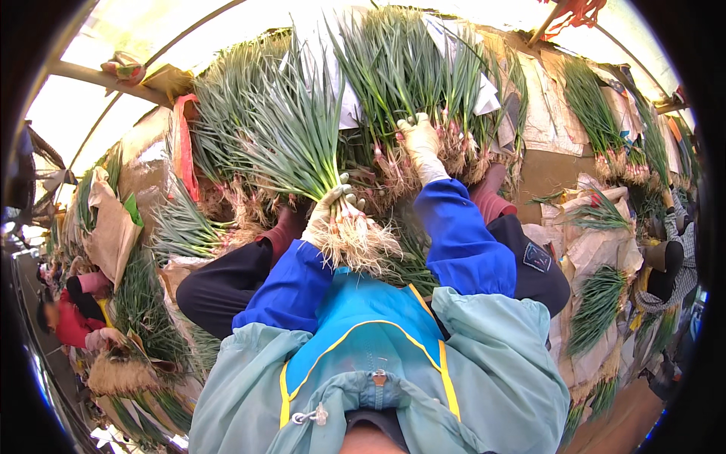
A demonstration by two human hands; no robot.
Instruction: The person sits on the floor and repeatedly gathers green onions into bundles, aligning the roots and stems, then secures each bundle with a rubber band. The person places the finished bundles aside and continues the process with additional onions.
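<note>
My left hand (326, 210), in a pale glove, is closed around the lower stalks of a bunch of green garlic (323, 153). Its leaves fan up and away from me, while the pinkish bulbs and long pale roots (357, 241) hang towards my apron (368, 301). Farther forward and to the right, my gloved right hand (420, 142) has its fingers curled at the stalk bases in a large stack of green garlic (397, 74). The stalks partly hide its fingertips. Another thick stack (238, 108) leans at the left behind the held bunch.
White sheets (326, 68) stand among the stacks. A small pile of green garlic (190, 227) lies by my left knee. Sacking (595, 238) with more bunches spreads at the right. Other people work at the far left (79, 318) and far right (675, 255).
</note>
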